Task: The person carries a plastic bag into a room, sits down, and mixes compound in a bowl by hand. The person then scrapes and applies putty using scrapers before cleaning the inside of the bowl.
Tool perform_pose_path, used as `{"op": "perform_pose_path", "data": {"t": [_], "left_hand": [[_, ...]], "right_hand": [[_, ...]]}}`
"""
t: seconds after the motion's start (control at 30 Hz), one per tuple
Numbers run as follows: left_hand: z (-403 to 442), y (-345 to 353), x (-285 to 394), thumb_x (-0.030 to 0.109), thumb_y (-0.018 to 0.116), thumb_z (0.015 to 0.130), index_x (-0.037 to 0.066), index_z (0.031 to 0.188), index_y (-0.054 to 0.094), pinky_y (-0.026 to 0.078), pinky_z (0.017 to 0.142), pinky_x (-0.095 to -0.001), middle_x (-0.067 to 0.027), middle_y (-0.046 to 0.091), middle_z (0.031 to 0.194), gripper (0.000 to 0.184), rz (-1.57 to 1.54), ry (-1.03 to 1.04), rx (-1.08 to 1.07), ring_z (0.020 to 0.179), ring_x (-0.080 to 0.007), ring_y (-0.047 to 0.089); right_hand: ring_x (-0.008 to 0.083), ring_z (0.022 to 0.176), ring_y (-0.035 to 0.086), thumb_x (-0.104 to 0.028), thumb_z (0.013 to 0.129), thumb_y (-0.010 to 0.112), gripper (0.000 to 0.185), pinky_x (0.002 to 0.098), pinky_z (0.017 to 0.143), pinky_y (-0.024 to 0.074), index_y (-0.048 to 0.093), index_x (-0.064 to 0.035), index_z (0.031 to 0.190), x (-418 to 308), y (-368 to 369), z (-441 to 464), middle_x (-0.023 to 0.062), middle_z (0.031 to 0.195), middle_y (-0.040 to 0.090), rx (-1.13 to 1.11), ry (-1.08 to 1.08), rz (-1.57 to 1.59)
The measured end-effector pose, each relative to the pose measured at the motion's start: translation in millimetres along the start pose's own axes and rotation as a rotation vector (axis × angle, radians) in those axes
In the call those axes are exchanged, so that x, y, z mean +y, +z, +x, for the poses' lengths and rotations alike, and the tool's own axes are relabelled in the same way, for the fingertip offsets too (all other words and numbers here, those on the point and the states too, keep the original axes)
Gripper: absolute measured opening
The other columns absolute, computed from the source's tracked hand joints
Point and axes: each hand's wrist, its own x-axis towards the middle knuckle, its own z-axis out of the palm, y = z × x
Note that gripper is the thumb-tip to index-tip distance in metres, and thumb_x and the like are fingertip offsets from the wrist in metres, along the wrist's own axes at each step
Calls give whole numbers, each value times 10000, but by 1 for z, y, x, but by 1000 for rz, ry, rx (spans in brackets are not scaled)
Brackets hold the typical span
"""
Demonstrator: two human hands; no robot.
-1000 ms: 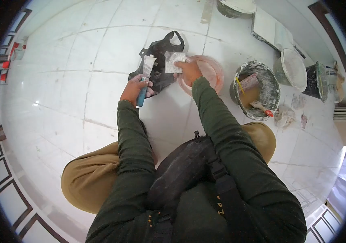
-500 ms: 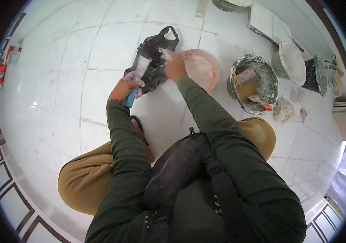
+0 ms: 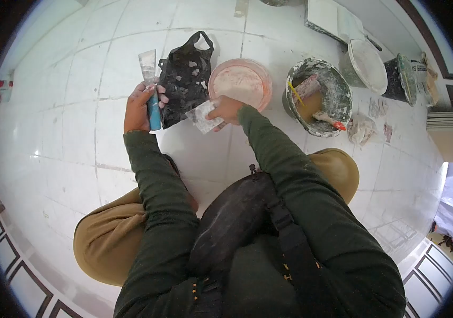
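My left hand (image 3: 138,108) is wrapped round the teal handle of a putty knife (image 3: 154,112), its pale, smeared blade pointing up and away from me. My right hand (image 3: 227,110) grips a thin, whitish, squarish flat piece (image 3: 200,117) by its right side; its exact kind is unclear. Between and beyond the hands lies a black plastic bag (image 3: 176,93) with pale crumbs stuck on it. Just past my right hand stands a round pinkish tub (image 3: 267,77) with pale pink material inside.
Right of the tub, a smeared bucket (image 3: 338,71) holds murky liquid, a yellow stick and a red-tipped brush (image 3: 338,124). Beside it lies crumpled plastic (image 3: 362,131). Farther right are a pale bucket (image 3: 364,74), a dark bucket (image 3: 400,82) and a white board (image 3: 324,21).
My right hand has come back toward me from over the bag, with the flat piece in it. My left hand has shifted left and the putty knife now points more upright.
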Motion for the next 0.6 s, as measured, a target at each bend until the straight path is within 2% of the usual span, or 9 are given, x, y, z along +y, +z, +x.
{"op": "perform_pose_path", "data": {"t": [0.03,0.2,0.23,0.33,0.37,0.47,0.5,0.6], "left_hand": [[2,-1,-2,115,483,839,-44,1107,444,446,555,-216,-99,554,836,315,54,-28,-7,662,-153,554],[5,-8,-10,92,481,839,-36,1088,469,460,558,-228,-105,556,879,280,15,-88,37,686,-166,569],[4,-7,-10,87,478,839,-36,1086,471,462,561,-230,-107,558,889,276,13,-110,46,689,-170,572],[1,-4,-7,74,470,839,-36,1080,476,469,573,-241,-118,558,947,265,52,-148,73,741,-187,578],[1,-4,-8,70,468,839,-37,1077,478,472,578,-245,-123,557,971,262,73,-160,80,765,-194,579],[5,-12,-15,60,465,835,-42,1075,476,476,595,-257,-132,540,1039,261,52,-126,138,852,-217,567],[6,-12,-15,60,475,832,-45,1076,475,477,609,-266,-135,526,1063,266,45,-132,126,897,-230,550],[11,-5,-19,66,485,831,-44,1079,474,478,617,-270,-132,525,1064,271,17,-111,122,880,-228,551]], "right_hand": [[241,830,591,-59,767,603,368,376,608,552,458,49,1088,1,-3,0,107,995,566,60,-25,21],[240,832,596,-37,775,576,322,350,597,554,459,66,1057,-5,-8,15,127,1012,554,186,-221,389],[247,804,603,-21,771,566,269,362,574,552,486,72,1011,1,-11,25,141,1014,550,168,-338,193],[282,774,606,-13,775,559,251,385,574,552,493,96,991,4,6,45,176,980,558,277,-145,170],[290,782,599,10,756,568,305,388,612,554,468,165,999,5,4,42,213,980,541,326,21,-489],[298,789,597,11,748,579,328,410,579,551,469,151,1023,14,1,18,211,982,543,11,167,24],[303,783,597,4,740,596,344,415,587,555,470,140,1030,19,-6,16,202,955,554,-27,203,66],[302,754,601,-1,744,597,334,418,603,560,479,132,1026,37,-7,13,192,928,568,72,154,-19]]}}
